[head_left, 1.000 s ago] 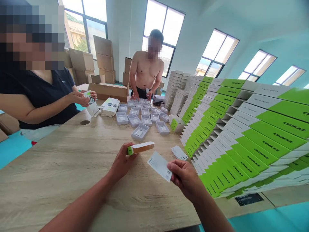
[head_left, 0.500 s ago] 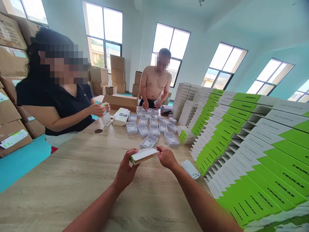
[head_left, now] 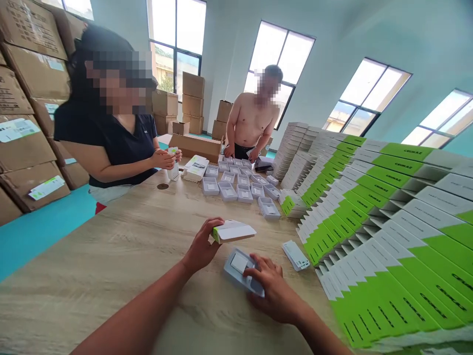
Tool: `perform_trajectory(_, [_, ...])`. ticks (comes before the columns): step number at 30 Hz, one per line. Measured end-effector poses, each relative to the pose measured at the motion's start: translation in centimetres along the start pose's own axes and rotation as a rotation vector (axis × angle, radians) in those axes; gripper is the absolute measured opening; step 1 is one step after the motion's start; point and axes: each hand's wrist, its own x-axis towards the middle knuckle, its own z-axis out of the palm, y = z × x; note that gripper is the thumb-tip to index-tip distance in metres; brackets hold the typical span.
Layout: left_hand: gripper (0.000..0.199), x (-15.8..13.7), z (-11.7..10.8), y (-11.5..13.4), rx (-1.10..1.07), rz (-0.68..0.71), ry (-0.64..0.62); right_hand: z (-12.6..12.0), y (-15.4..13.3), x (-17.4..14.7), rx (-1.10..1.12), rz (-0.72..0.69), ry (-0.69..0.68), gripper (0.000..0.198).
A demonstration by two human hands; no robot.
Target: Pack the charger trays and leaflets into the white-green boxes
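My left hand point(head_left: 204, 245) grips a small white and green cardboard box point(head_left: 236, 230) by its left end, above the table. The box's right-hand end carries a white flap. Just below and to the right of it, a pale translucent plastic tray point(head_left: 233, 276) with a white piece inside sits at the tabletop. My right hand point(head_left: 271, 283) is on this tray, fingers over its right part and the thumb side hidden behind the hand. Several similar trays point(head_left: 227, 191) stand grouped farther back. A small pile of white printed cards point(head_left: 295, 255) lies right of my right hand.
Tall stacks of white and green boxes point(head_left: 373, 236) line the right side. Across the wooden table point(head_left: 140, 256), one person point(head_left: 114, 143) holds a small box and another person point(head_left: 254, 123) handles trays. An open carton point(head_left: 192, 148) and a paper pile point(head_left: 195, 167) stand at the back left.
My right hand has left the box's right end and come down nearer me onto a plastic tray, which was in front of the group before. The view has turned slightly left.
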Motion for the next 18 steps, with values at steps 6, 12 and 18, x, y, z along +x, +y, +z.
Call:
perform_trajectory(6, [0.04, -0.8, 0.8, 0.2, 0.059, -0.025, -0.086, -1.6, -0.7, -8.0, 0.398, -0.045, 0.098, 0.058])
perform_trajectory(12, [0.038, -1.8, 1.5, 1.8, 0.107, 0.035, -0.206, -5.9, -2.3, -11.6, 0.506, 0.012, 0.407, 0.049])
perform_trajectory(18, [0.032, -2.1, 2.3, 3.7, 0.103, 0.064, -0.271, -5.0, -5.5, -9.5, 0.395, 0.134, 0.579, 0.051])
